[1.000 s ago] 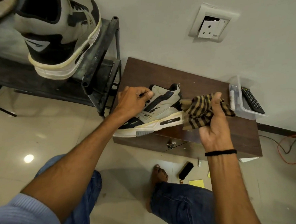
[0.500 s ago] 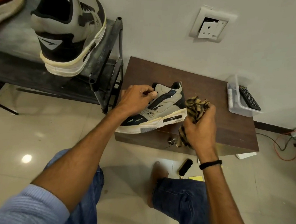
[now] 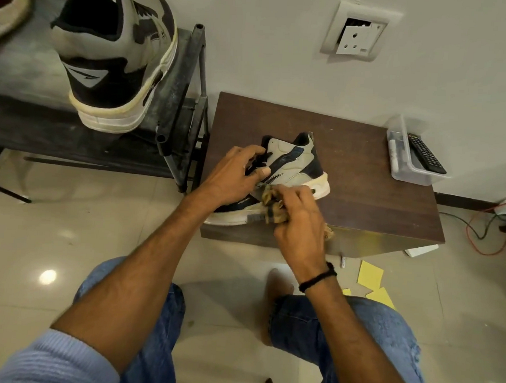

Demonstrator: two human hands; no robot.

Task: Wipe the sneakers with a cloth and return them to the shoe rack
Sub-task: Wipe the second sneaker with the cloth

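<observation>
While gripped at its top by the left hand [image 3: 232,175], the sneaker [image 3: 294,167] is judged light, stiff-soled; soft cloth [image 3: 270,202] clutched in right hand [image 3: 300,221].

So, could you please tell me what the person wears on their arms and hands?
The left arm has a light blue ribbed knit sleeve bunched near the elbow. The right wrist carries a thin black band; no sleeve shows on that arm. The left hand and right hand wear no gloves.
</observation>
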